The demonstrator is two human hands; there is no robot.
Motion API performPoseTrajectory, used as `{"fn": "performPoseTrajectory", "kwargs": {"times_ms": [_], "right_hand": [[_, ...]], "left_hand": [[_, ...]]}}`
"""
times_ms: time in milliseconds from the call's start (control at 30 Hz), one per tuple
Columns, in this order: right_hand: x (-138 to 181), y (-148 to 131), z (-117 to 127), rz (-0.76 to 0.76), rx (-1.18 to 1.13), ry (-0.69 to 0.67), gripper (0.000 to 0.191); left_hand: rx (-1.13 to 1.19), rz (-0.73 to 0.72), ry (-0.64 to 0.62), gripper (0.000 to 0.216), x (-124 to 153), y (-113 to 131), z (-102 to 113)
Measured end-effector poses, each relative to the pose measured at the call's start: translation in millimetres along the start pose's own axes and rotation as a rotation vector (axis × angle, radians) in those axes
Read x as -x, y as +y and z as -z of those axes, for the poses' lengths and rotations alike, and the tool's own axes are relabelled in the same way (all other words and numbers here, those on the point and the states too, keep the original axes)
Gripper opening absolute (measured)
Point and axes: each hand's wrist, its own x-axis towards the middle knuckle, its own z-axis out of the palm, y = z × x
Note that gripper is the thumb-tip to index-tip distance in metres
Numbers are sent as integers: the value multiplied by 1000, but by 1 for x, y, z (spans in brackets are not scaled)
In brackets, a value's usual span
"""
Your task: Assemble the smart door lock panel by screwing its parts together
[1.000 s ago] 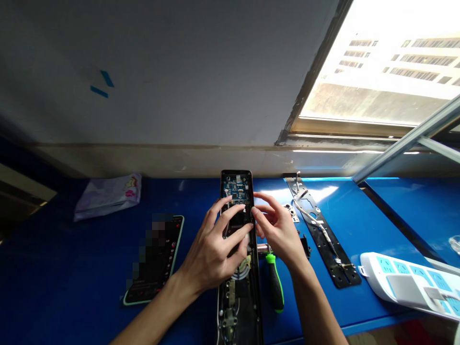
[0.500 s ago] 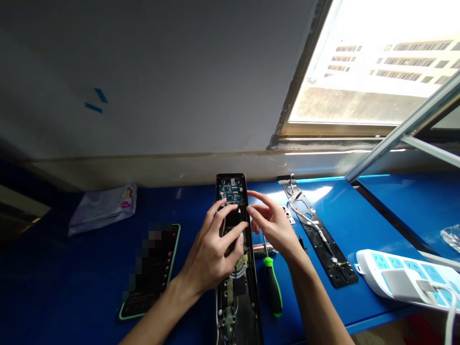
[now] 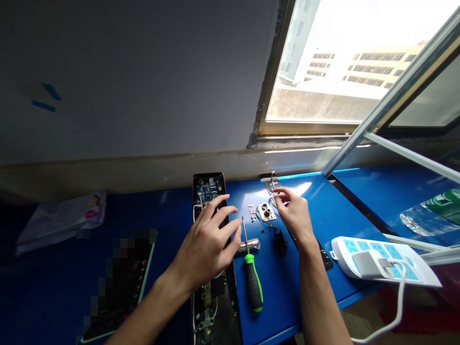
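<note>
Your left hand [image 3: 210, 242] spreads its fingers above the open casing [image 3: 230, 302], which lies beneath them. Your right hand [image 3: 296, 215] has left the casing's edge; its fingertips are now at the white cable [image 3: 272, 199] by the plate [image 3: 326, 258], pinching or not unclear. Your hands now span two parts, screwdriver [image 3: 254, 283] between.

Left hand [image 3: 212, 235] palm-down and splayed, right hand [image 3: 293, 213] half-curled, both bare forearms [image 3: 318, 292] extended forward
</note>
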Motion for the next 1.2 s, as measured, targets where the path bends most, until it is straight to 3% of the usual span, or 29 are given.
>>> {"fn": "performPoseTrajectory", "kwargs": {"times_ms": [133,333,567,767,967,1200], "right_hand": [[2,20,-9,5,175,-135,31],[5,33,-18,37,313,-186,32],[-1,27,-19,182,371,-183,31],[-20,10,-34,332,412,-387,34],[-43,10,-53,343,474,-556,34],[-49,16,-58,293,419,-608,35]], "left_hand": [[-47,8,-109,24,-4,-1,-15],[-59,24,-102,25,-2,-3,-19],[-30,92,49,23,5,3,-9],[-61,193,158,27,18,9,-5],[-44,297,173,34,29,10,-4],[102,437,189,36,45,1,-3]]}}
